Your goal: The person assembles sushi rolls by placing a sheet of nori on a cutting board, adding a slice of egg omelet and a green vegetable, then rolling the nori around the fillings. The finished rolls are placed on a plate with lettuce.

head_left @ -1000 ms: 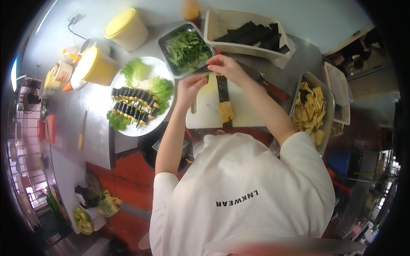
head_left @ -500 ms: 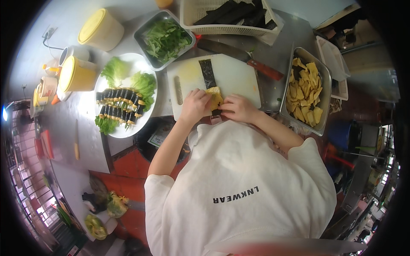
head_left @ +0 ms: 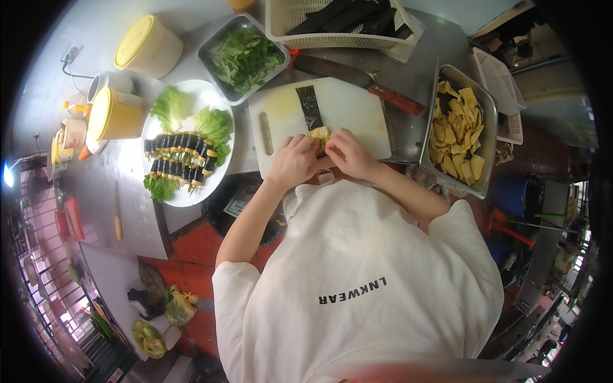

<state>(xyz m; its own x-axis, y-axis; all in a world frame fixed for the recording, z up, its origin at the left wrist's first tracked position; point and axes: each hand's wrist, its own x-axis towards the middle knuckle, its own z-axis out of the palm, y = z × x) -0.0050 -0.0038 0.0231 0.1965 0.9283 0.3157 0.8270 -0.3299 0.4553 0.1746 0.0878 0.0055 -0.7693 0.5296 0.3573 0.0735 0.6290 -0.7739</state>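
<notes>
A dark seaweed strip (head_left: 309, 106) lies lengthwise on the white cutting board (head_left: 357, 105). Over its near part sits a folded yellow piece (head_left: 318, 133) that looks like fried tofu skin. My left hand (head_left: 294, 161) curls its fingers around the left side of this piece. My right hand (head_left: 350, 154) is closed at its right side, fingertips pinched by the strip's near end. Between my fingers the near end of the strip is mostly hidden.
A knife (head_left: 396, 100) lies across the board's far right edge. A steel tray (head_left: 491, 137) of yellow pieces stands right; leafy greens fill another tray (head_left: 203, 60). Seaweed fills a white basket (head_left: 274, 25). Seaweed-wrapped rolls and lettuce cover a white plate (head_left: 185, 199) at left.
My hands have come closer together over the yellow piece, which they cover more. The strip's near end, earlier flat and visible below the piece, is now gathered up between my fingers.
</notes>
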